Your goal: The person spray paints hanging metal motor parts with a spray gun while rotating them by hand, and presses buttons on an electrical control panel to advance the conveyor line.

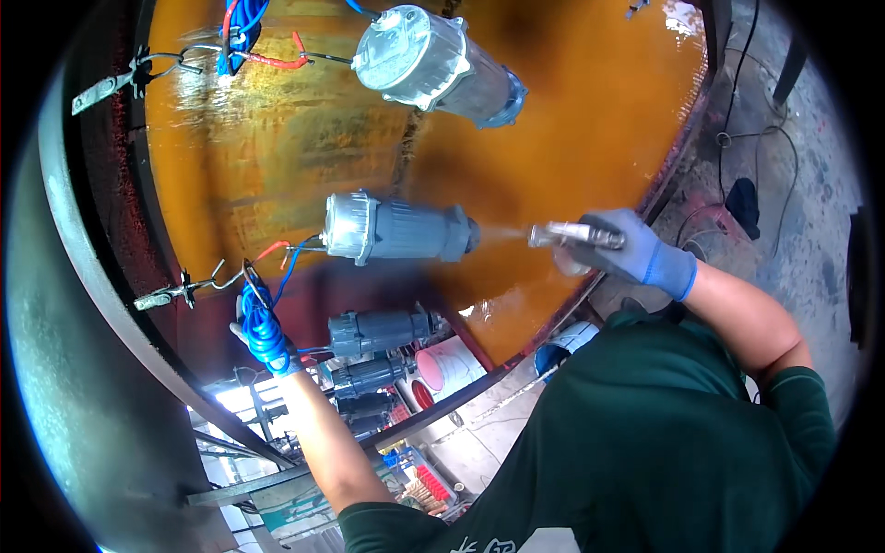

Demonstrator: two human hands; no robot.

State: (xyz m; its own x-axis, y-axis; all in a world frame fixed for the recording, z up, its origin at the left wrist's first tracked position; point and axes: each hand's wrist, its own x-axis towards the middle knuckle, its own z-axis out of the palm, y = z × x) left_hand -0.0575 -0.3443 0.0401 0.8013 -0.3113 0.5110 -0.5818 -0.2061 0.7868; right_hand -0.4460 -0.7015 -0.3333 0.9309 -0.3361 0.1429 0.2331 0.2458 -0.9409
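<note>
My gloved right hand (636,247) is wrapped around a metal spray gun (573,235). A pale mist leaves its nozzle toward the narrow end of a grey finned motor (406,229), which hangs sideways in mid-view. The motor's left end is shiny and bare, while the rest looks grey. My left hand (292,359) is closed on a coiled bundle of blue cable (263,324) below the motor's hanging hook (218,273). A blue wire runs from this bundle up toward the motor. Most of the left fingers are hidden behind the coil.
Another silvery motor (433,66) hangs beyond, with its own blue cable bundle (241,28). Grey motors (380,332) hang nearer me. An orange-coated panel (572,101) stands behind. A curved dark rail (92,249) runs left. Buckets (454,362) and a floor hose (791,175) lie around.
</note>
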